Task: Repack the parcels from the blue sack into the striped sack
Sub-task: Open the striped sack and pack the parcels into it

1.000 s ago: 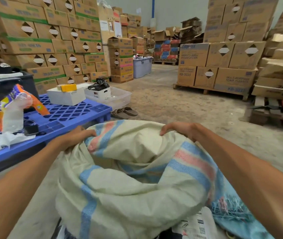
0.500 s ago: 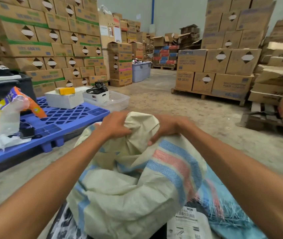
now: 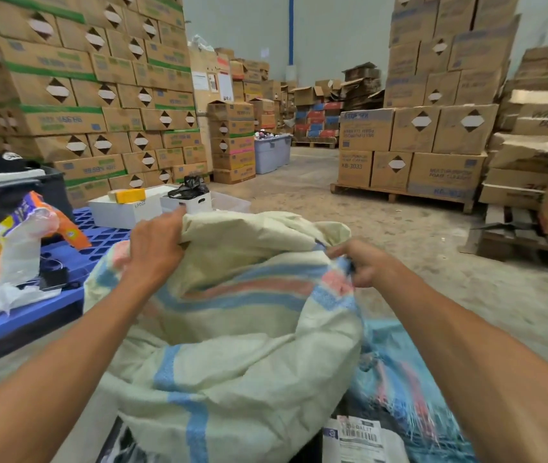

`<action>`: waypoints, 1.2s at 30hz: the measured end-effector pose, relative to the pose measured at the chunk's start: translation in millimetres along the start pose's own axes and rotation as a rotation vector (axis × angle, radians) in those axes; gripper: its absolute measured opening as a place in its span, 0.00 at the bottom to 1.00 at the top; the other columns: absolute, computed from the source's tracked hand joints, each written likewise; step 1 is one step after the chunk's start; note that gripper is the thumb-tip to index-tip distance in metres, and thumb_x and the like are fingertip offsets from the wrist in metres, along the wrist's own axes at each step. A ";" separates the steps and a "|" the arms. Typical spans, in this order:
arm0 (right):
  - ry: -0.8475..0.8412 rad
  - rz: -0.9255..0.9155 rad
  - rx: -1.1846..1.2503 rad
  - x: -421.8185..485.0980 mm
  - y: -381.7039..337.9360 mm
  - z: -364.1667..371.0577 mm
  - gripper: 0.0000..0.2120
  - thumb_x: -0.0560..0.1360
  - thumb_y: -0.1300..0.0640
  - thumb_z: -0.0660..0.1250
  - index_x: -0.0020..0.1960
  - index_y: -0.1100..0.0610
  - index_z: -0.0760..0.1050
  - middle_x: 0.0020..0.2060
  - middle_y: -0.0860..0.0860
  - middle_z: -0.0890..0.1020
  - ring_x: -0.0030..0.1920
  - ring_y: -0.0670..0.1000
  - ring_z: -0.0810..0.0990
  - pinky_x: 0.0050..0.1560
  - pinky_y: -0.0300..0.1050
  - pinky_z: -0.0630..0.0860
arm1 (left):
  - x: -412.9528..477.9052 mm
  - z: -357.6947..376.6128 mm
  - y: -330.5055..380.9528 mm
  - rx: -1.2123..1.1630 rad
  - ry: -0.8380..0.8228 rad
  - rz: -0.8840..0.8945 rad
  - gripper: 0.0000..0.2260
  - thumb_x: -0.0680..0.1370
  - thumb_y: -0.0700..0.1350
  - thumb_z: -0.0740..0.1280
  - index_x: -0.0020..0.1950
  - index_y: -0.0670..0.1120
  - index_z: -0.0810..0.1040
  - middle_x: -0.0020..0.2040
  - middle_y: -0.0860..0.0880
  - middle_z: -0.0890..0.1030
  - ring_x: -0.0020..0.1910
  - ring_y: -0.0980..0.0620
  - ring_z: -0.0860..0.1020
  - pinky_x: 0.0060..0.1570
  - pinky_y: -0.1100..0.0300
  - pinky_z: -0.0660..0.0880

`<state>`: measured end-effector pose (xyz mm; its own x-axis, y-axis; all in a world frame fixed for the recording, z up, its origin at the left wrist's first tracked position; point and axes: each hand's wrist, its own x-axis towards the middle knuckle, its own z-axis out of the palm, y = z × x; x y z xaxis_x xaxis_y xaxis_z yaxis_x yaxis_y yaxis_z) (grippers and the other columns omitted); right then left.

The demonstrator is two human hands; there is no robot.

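Striped sack (image 3: 232, 335), cream with blue and pink bands, is noted bunched up at centre, with its top cloth gathered between two grips. Parcels are seen only at the bottom edge, below the sack: one with a barcode label (image 3: 359, 439) sits under the right forearm.

Left of the grips: a blue pallet (image 3: 65, 248) carrying an orange-and-white bag (image 3: 22, 242) and white boxes (image 3: 125, 208), not involved.

Left hand (image 3: 155, 248): fingers are closed over a fold of the sack's top edge, thumb side up, the cloth clamped. Half a second earlier this hand was pressed against the other at the sack's middle; it has since been drawn outward and slightly up.

Between the grips: the cloth, previously pinched into a single knot, is now spread into a slack ridge, with a hollow below it. No clear open mouth is visible yet.

Right hand (image 3: 363, 265): fingers are pinched on the sack's banded edge; it has been moved out to the right.

Right of that grip and below: blue sack (image 3: 409, 389), frayed, lying flat on the floor beside the striped one.

Judgement: the mouth is being found and pulled apart so parcels can be dropped in; packing is judged not yet begun.
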<state>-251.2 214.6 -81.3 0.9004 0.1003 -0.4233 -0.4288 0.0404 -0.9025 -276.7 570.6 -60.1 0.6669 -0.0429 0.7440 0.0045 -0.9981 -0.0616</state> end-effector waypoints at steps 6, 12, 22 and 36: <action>-0.191 -0.060 0.066 -15.5 -0.8 -5.0 0.18 0.62 0.59 0.67 0.52 0.60 0.75 0.41 0.58 0.79 0.40 0.59 0.79 0.51 0.53 0.76 | -19.5 -0.7 -24.6 0.054 -0.417 0.010 0.30 0.65 0.48 0.75 0.63 0.51 0.65 0.51 0.47 0.81 0.47 0.43 0.80 0.40 0.49 0.79; -0.246 -0.217 0.062 -21.8 -18.5 15.7 0.22 0.72 0.46 0.73 0.59 0.58 0.79 0.45 0.59 0.85 0.42 0.59 0.84 0.47 0.54 0.82 | 11.9 -18.3 17.3 -0.175 -0.869 0.067 0.77 0.40 0.78 0.72 0.78 0.55 0.33 0.80 0.45 0.51 0.77 0.42 0.54 0.75 0.41 0.57; -0.325 -0.194 -0.290 -29.2 -34.5 50.9 0.16 0.73 0.62 0.74 0.59 0.62 0.78 0.49 0.59 0.86 0.44 0.56 0.86 0.44 0.49 0.84 | 12.8 -23.8 110.9 -0.321 -0.476 0.148 0.64 0.52 0.60 0.83 0.78 0.50 0.47 0.63 0.42 0.75 0.64 0.41 0.74 0.59 0.48 0.72; 0.397 -0.507 -1.398 13.9 -42.2 21.9 0.24 0.66 0.52 0.79 0.60 0.49 0.77 0.56 0.52 0.80 0.54 0.55 0.79 0.51 0.48 0.78 | 10.0 -12.9 39.4 0.064 -0.418 0.083 0.10 0.71 0.51 0.69 0.45 0.45 0.75 0.37 0.48 0.75 0.36 0.46 0.74 0.34 0.58 0.69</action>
<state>-222.2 236.1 -47.4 0.9840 0.0926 0.1525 0.1237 -0.9702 -0.2085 -279.4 530.2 -46.6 0.9112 -0.0877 0.4024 -0.0241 -0.9868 -0.1604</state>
